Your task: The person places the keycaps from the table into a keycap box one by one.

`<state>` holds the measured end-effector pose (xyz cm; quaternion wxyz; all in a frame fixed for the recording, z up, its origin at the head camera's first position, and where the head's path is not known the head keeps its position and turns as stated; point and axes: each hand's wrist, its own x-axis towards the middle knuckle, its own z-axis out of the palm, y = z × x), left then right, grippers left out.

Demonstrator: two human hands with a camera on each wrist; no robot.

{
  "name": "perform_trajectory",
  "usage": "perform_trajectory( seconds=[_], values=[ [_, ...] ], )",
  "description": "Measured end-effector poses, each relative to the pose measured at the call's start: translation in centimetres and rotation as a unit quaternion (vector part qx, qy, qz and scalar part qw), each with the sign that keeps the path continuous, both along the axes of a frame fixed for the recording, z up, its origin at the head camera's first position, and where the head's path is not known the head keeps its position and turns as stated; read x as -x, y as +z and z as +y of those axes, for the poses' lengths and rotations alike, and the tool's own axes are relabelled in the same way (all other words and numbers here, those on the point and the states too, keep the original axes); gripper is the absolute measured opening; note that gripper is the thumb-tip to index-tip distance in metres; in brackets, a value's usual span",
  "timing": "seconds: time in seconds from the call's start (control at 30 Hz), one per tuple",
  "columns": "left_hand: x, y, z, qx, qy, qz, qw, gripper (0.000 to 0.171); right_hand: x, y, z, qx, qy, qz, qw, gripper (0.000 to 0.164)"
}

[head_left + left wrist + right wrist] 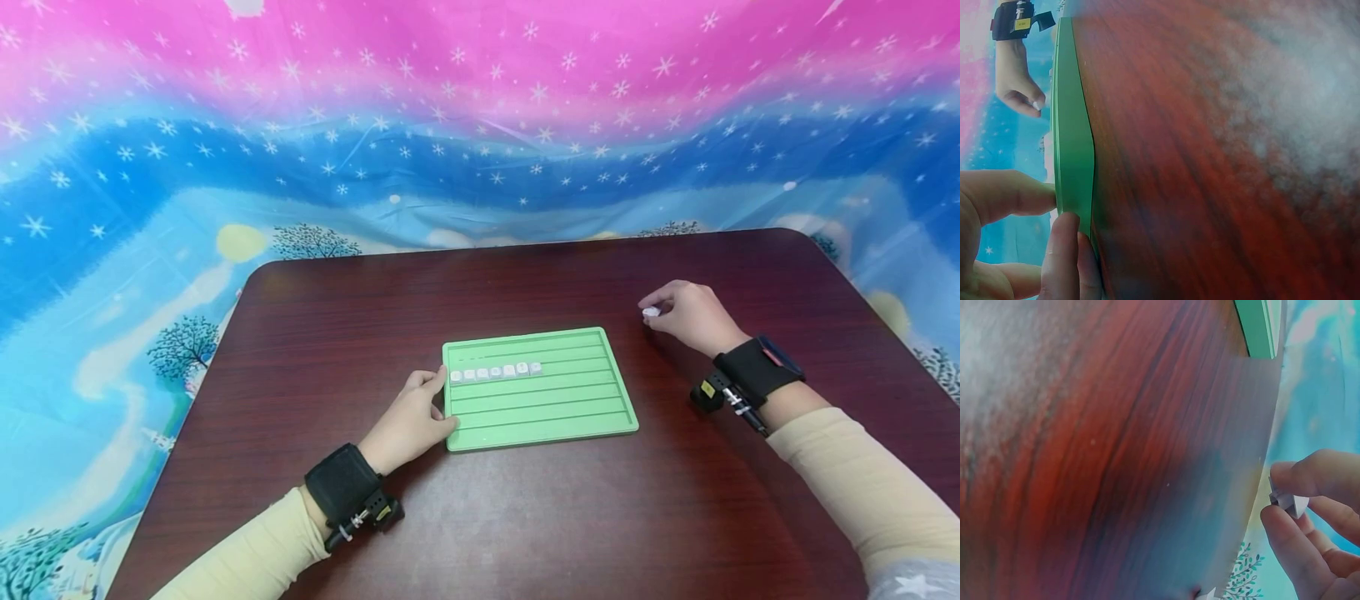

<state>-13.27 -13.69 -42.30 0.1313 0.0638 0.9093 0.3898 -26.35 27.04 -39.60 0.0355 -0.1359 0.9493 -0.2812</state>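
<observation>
A light green ridged tray [555,408] lies on the table, and several white keycaps [495,372] stand side by side in one of its upper rows, starting from the left end. My left hand [411,421] holds the tray's left edge, thumb near the front corner and fingers farther back. In the left wrist view, fingertips [1063,234] press against the tray's side wall [1075,125]. To the right of the tray, above the table, my right hand [693,317] pinches a single white keycap [1291,501] between thumb and fingers, its hollow underside partly showing.
The dark reddish-brown table [540,517] has rounded far corners. Behind it hangs a pink and blue cloth [480,150] with snowflakes and trees. At the bottom of the right wrist view, a small white piece [1209,595] is cut off by the frame.
</observation>
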Motion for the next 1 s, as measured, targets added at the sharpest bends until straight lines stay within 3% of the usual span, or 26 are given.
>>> perform_trajectory(
  seconds=[1.0],
  values=[
    [0.0, 0.1, 0.1, 0.006, 0.004, 0.000, 1.0000, 0.080, -1.5, 0.4, -1.4, 0.019, 0.030, -0.014, 0.999, 0.015]
  ],
)
